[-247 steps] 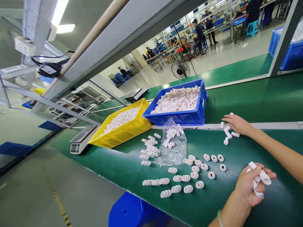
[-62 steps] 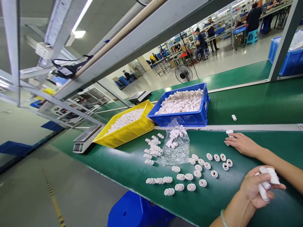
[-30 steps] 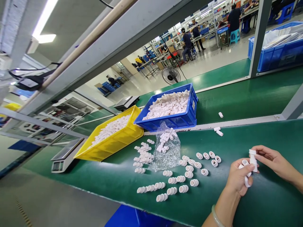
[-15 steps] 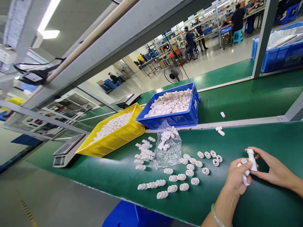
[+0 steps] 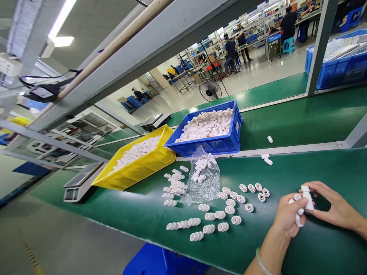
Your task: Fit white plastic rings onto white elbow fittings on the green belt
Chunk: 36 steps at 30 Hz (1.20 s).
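White fitting (image 5: 307, 198) held over bench (image 5: 246, 244) between near edge and metal strip (image 5: 301, 148), long axis near upright, gripped lengthwise by right hand (image 5: 336, 208), fingertips high, thumb low; left hand (image 5: 287, 218) close beside, fingers curled round several more fittings (image 5: 298, 220).

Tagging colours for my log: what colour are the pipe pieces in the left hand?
White pipe pieces, seen best in the head view.
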Motion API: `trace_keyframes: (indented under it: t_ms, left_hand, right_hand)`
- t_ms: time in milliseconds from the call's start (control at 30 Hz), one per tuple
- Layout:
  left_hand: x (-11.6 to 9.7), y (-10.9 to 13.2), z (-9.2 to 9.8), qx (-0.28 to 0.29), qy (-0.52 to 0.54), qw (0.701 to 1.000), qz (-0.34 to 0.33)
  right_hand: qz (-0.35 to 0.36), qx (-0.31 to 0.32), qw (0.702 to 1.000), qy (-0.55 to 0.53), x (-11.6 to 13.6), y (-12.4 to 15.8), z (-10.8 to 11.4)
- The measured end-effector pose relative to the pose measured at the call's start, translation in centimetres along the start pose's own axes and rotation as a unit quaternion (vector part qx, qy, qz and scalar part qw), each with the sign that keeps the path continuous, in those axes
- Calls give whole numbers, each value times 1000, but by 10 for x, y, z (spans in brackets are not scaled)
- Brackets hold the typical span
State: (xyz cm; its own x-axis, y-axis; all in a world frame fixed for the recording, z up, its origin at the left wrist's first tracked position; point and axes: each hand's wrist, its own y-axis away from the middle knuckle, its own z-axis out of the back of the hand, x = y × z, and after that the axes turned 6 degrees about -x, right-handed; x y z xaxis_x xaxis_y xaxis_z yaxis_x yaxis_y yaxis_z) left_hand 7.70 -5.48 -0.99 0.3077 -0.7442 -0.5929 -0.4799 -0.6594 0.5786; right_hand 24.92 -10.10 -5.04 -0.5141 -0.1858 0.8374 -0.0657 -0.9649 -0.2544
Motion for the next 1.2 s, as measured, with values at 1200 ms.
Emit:
trace_keyframes:
  t_ms: [1200]
  left_hand:
    - [53, -11, 0, 85, -83, 990, 79]
  right_hand:
    - [127, 234, 951, 158, 63, -110, -61]
